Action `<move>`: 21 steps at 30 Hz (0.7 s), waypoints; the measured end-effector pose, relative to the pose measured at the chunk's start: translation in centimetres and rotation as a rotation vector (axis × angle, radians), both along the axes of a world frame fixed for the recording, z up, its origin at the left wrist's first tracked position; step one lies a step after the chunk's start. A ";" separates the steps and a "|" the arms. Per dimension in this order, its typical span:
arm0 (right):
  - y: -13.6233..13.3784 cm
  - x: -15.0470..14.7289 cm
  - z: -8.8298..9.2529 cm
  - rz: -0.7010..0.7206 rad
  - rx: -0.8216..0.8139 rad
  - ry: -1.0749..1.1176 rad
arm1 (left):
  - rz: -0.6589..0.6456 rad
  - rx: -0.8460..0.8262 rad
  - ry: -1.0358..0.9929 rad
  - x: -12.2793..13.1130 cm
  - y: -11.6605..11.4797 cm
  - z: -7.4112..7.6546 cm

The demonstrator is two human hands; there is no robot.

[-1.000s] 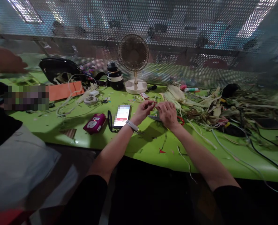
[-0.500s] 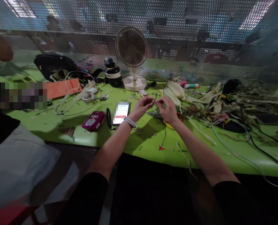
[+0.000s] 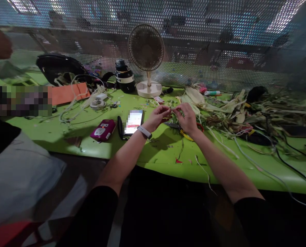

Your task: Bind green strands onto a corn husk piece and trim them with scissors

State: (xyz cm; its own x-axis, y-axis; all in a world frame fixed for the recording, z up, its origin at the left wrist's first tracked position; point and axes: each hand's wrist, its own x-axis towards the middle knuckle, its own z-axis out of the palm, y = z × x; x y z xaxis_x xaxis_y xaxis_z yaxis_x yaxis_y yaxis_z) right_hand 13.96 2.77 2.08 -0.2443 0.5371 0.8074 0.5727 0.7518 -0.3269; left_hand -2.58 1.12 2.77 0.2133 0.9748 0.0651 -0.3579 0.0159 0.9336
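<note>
My left hand [image 3: 158,116], with a pale watch band [image 3: 144,131] on the wrist, is pinched closed above the green table [image 3: 153,154]. Opposite it, my right hand [image 3: 186,118] also pinches, its fingertips almost meeting those of the left. Whatever sits between the fingertips is too small to make out. Beneath the right hand lie scissors [image 3: 187,136] with red and yellow handles, their dark blades pointing left. A lit phone [image 3: 134,122] rests left of my left wrist. Dried husks [image 3: 194,97] and leafy scraps spread behind and right of my right hand.
A fan [image 3: 148,88] and a black bottle [image 3: 125,79] stand at the back, before a perforated metal screen. A magenta power box [image 3: 103,130] lies left. White and black cables cross the table. Another person's sleeve and light-clothed lap are at the left.
Both hands keep pinching at nearly the same place, with slight finger shifts. The whole view has shifted a little; the things on the table look unmoved.
</note>
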 end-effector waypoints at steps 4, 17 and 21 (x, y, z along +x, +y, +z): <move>-0.2 0.2 -0.1 -0.103 0.116 -0.076 | 0.050 0.018 -0.050 0.1 0.0 0.0; -0.6 0.2 -0.2 -0.062 0.075 -0.211 | 0.266 0.165 0.068 0.7 0.0 0.0; -0.7 0.1 -0.5 -0.037 0.017 -0.246 | 0.274 0.110 0.056 0.8 -0.1 0.2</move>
State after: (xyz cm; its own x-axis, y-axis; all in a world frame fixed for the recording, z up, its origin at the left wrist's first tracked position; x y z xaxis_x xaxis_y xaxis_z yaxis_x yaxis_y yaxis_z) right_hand 14.02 2.02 1.59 -0.4149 0.5358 0.7354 0.6604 0.7333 -0.1617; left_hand -1.80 1.01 2.93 -0.0500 0.9844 0.1687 -0.2824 -0.1760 0.9430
